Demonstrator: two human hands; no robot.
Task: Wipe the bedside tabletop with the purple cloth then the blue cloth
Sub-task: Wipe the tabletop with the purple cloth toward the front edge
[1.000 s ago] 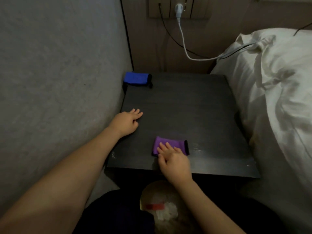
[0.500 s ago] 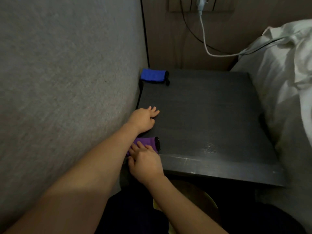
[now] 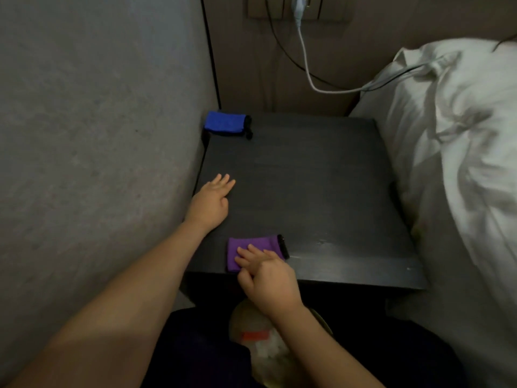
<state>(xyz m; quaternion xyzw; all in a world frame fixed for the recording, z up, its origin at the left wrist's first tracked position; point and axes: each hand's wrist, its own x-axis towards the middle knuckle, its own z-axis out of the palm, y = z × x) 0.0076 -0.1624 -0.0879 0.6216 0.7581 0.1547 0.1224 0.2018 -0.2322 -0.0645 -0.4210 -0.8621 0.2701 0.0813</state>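
The dark bedside tabletop (image 3: pixel 316 186) fills the middle of the view. A folded purple cloth (image 3: pixel 246 247) with a black edge lies near its front edge. My right hand (image 3: pixel 265 275) presses flat on the cloth, fingers covering its lower right part. My left hand (image 3: pixel 211 200) rests palm down on the tabletop's left side, fingers spread, holding nothing. A folded blue cloth (image 3: pixel 225 123) with black trim sits at the back left corner, against the wall.
A grey wall (image 3: pixel 98 135) runs along the table's left side. A white pillow and bedding (image 3: pixel 453 141) press against its right side. A white cable (image 3: pixel 310 77) and a black one hang from a wall socket (image 3: pixel 298 7) behind. A bin with a plastic bag (image 3: pixel 263 345) sits below the front edge.
My right hand slid the purple cloth to the front left corner, then back toward the middle of the front edge. My left hand stayed in place.
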